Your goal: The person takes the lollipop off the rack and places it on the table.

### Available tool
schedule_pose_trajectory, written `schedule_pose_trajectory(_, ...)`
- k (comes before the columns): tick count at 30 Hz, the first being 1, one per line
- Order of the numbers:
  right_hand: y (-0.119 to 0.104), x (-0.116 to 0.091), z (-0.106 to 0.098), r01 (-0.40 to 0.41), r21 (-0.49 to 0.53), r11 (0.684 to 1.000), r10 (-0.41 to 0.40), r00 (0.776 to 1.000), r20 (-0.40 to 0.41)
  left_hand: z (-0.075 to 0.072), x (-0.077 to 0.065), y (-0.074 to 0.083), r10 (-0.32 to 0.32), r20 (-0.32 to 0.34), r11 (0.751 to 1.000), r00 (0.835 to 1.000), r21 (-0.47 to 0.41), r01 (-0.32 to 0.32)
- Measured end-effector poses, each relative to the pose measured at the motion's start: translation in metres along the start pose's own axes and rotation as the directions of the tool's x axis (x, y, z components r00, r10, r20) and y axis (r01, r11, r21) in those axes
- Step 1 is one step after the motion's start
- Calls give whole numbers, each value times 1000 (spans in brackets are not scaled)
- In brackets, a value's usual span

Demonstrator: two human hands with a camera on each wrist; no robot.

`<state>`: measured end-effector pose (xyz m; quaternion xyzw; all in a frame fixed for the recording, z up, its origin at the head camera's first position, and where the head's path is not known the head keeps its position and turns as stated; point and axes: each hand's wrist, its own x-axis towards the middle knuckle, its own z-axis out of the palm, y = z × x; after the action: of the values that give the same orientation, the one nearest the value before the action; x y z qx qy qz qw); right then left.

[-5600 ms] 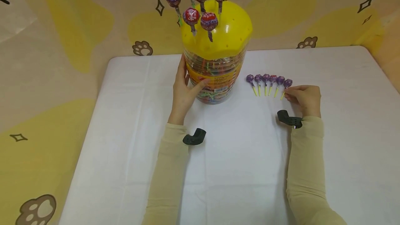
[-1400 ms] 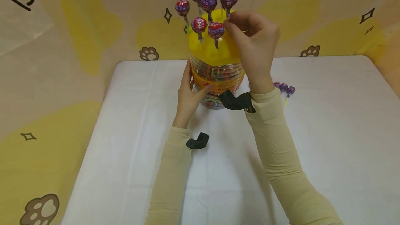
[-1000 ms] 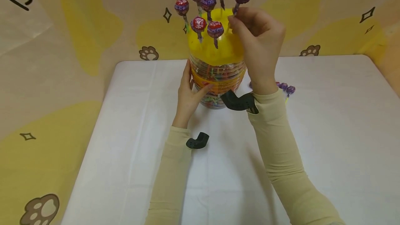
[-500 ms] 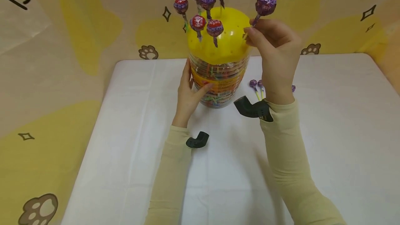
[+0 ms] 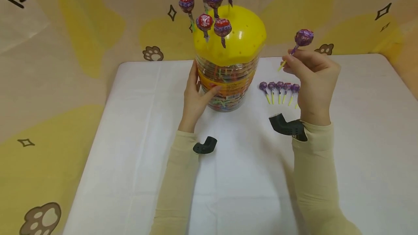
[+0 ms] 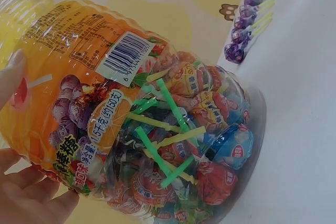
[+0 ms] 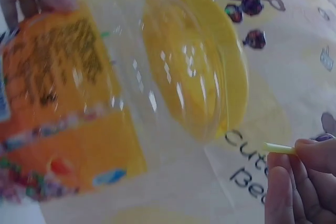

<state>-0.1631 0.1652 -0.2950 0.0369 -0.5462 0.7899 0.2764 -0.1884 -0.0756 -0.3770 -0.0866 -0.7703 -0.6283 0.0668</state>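
Observation:
A clear plastic candy jar with a domed yellow lid stands upright on the table, filled with wrapped candies. My left hand holds the jar's left side, thumb across the orange label and fingers round the far side. Several lollipops in purple-red wrappers stick up from holes on the lid's left and back. Right of the jar, my right hand pinches another lollipop by its stick, head up and tilted, clear of the lid. In the right wrist view that yellow stick shows between thumb and fingers.
Several lollipops lie in a row on the white-covered table, right of the jar, heads toward the back; my right hand partly hides the row's right end. Behind the table hangs a patterned yellow-beige backdrop.
At the lid, my right hand has drawn a lollipop out of its hole and carried it right and down, toward the row. My left hand stays on the jar.

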Motion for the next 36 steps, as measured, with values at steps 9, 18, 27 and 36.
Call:
schedule_pose_trajectory(9, 4, 4, -45, -131, -23, 991, 129, 990, -62, 2, 1, 0, 20, 0, 1000, 1000, 9, -20)
schedule_pose_trajectory(18, 7, 11, -82, -285, -96, 954, 274, 955, -115, 1, -1, 1, -1, -3, 1000, 1000, -3, 1)
schedule_pose_trajectory(27, 22, 17, -118, -435, -44, 899, 427, 895, -129, 0, 0, 6, -35, 4, 999, 999, -14, 35)
schedule_pose_trajectory(36, 48, 16, -152, -588, -81, 805, 570, 804, -171, 0, 0, 1, 9, -9, 1000, 1000, -15, -10)
